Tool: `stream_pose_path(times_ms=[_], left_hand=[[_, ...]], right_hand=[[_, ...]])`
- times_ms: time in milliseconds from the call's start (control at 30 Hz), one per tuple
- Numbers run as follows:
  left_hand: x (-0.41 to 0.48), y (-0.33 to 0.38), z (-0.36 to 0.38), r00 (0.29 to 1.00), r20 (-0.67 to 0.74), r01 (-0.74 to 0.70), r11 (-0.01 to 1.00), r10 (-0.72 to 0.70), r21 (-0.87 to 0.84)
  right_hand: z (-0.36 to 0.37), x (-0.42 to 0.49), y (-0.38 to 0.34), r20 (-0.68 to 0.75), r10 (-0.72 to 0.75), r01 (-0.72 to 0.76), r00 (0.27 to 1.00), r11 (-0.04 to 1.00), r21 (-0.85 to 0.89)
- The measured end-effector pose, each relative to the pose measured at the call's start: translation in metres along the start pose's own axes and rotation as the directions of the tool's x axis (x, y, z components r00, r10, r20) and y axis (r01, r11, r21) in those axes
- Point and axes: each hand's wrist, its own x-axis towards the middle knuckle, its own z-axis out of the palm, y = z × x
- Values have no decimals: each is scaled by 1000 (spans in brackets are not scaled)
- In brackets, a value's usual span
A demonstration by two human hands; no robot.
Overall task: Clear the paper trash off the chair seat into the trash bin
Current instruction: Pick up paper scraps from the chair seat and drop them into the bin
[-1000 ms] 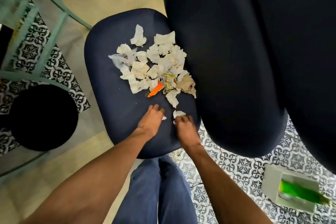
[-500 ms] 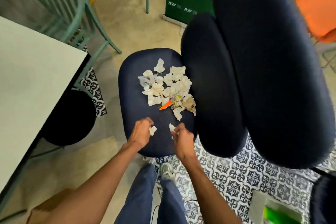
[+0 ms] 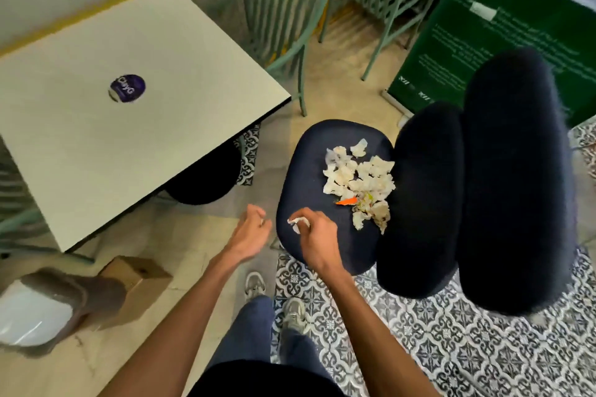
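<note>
R hand [image 3: 317, 234] fingers pinched on white paper scrap [image 3: 296, 222] over front edge of chair seat [image 3: 306, 177]; L hand [image 3: 251, 233] curled left of seat, tiny scrap in fingers; paper trash pile [image 3: 358, 176] on seat near backrest [image 3: 422, 190]; bin [image 3: 35, 313] floor, far left.

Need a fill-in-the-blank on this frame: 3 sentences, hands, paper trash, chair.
1. The right hand pinches a crumpled white paper scrap over the front edge of the dark navy ____.
2. Within the pile of crumpled white paper trash, one flat scrap stands out by its ____ colour.
3. The round purple sticker lies on the pale square ____.

Missing words: chair seat; orange; tabletop
</note>
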Motion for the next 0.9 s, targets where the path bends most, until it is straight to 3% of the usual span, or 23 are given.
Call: stream_pose_path(times_ms=[133,233,567,800,900], left_hand=[[-43,-39,-37,992,-118,28,989,-46,-144],[-79,-72,-65,972,-174,117,966,-160,-232],[-165,-222,-139,885,-394,110,933,-248,-341],[-203,-335,-201,850,-365,229,890,-380,-394],[-210,-388,-218,841,-373,279,905,-392,-322]], right_hand=[[18,-12,-46,96,-52,54,994,998,-15],[44,-19,-79,170,-142,150,975,988,-35],[194,-62,-195,431,-351,375,831,927,32],[327,-111,-252,534,-395,477,747,879,-16],[372,-127,-277,569,-368,470,735,882,-38]])
